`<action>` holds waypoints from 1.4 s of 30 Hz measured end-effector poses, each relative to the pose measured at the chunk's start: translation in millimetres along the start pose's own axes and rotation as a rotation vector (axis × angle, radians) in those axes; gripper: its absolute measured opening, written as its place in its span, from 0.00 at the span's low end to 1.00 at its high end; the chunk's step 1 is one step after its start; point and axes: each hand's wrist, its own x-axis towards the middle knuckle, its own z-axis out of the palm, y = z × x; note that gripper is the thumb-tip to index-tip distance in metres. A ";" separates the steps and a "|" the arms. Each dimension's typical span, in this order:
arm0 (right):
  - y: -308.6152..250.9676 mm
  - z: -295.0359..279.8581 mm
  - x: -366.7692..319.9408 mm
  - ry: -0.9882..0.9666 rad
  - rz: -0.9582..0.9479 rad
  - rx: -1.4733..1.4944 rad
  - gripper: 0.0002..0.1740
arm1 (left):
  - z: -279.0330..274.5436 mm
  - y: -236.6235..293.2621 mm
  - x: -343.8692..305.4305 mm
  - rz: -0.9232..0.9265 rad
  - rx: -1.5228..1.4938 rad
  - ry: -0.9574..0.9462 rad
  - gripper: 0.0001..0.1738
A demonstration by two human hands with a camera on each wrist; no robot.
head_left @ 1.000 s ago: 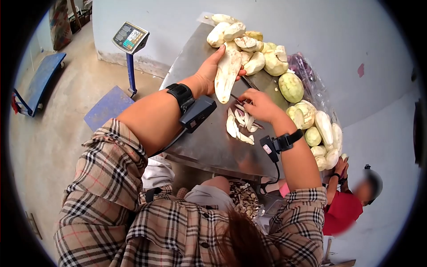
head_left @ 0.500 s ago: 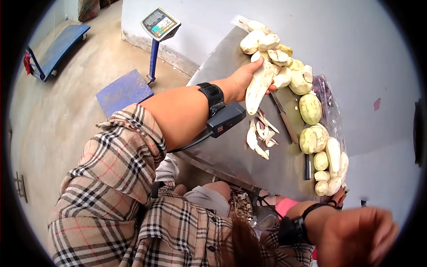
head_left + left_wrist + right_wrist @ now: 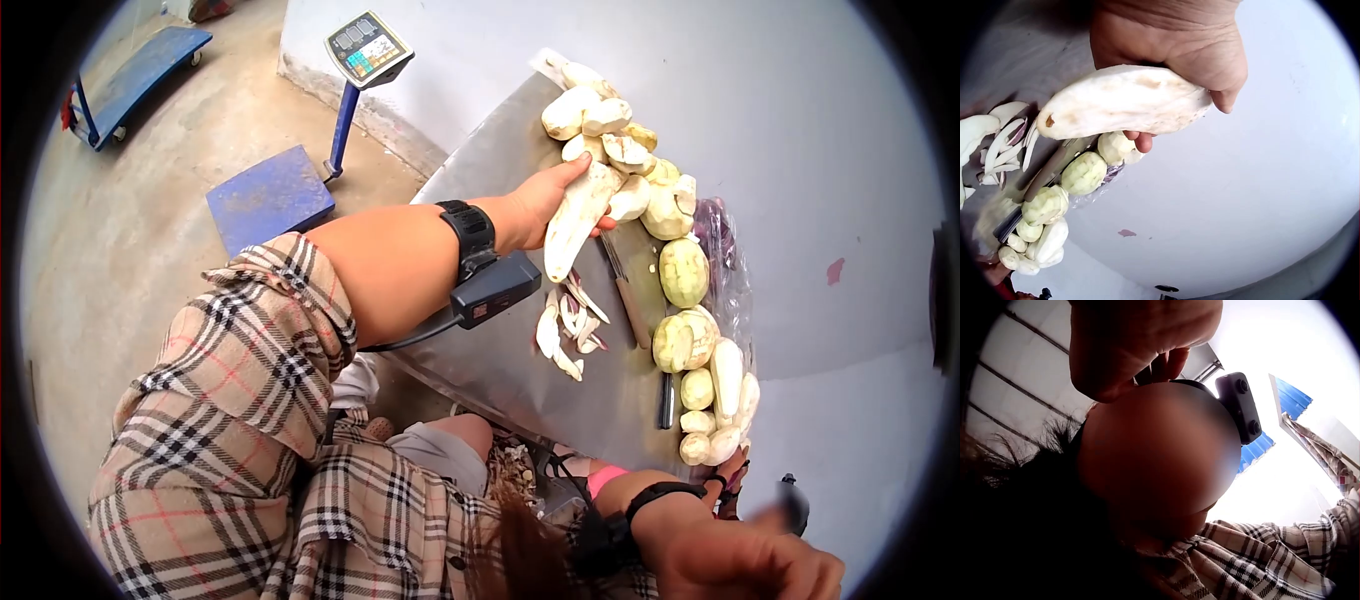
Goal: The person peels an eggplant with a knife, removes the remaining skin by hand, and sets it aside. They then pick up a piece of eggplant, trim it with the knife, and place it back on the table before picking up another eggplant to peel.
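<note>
My left hand (image 3: pixel 548 200) grips a long peeled eggplant (image 3: pixel 580 220), pale cream, held over the metal table. In the left wrist view the thumb side and fingertips wrap the eggplant (image 3: pixel 1125 103), whose near end has a small brown spot. My right hand (image 3: pixel 750 560) is raised at the bottom right of the head view, blurred, with curled fingers and nothing seen in it. In the right wrist view that hand (image 3: pixel 1141 350) is close to the face, fingers folded in. White and purple peel strips (image 3: pixel 568 335) lie below the eggplant. A brown-handled knife (image 3: pixel 632 312) rests beside them.
Peeled eggplants, long (image 3: pixel 728 375) and round (image 3: pixel 684 272), line the table's (image 3: pixel 480 330) wall side. A black-handled knife (image 3: pixel 666 400) lies near them. Beyond are a plastic bag (image 3: pixel 730 260), a platform scale (image 3: pixel 270 198) and a blue trolley (image 3: pixel 140 80). Another person's hand (image 3: pixel 732 470) is at the table's far corner.
My right hand has left the peel strips and swung to the lower right, up toward the head. The left hand keeps its grip on the eggplant. The brown-handled knife now shows uncovered.
</note>
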 end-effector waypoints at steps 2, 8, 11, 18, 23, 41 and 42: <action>-13.2 -13.8 0.9 -0.194 0.212 0.077 0.13 | -0.1 2.0 -1.8 0.009 -0.014 -0.016 0.31; -11.4 -9.9 -1.0 -0.071 -0.088 -0.059 0.15 | -0.2 0.6 -1.5 0.006 0.029 0.016 0.32; -18.2 -10.9 1.6 -0.111 -0.019 -0.086 0.12 | -4.0 1.1 0.5 0.011 0.020 -0.024 0.32; -31.3 -68.3 -22.9 -0.735 0.676 -1.106 0.13 | 2.4 -0.8 -2.5 0.040 0.049 0.021 0.32; -1.1 -135.9 -75.2 -0.933 0.879 -1.290 0.15 | 6.3 -3.1 -4.2 0.021 0.061 0.061 0.31; -4.7 -156.3 -110.9 -1.103 0.941 -1.341 0.08 | 10.8 -6.6 -5.8 0.048 0.072 0.149 0.30; -8.2 -157.7 -109.1 -1.067 1.021 -1.306 0.07 | 10.2 -6.0 -5.2 0.057 0.072 0.166 0.30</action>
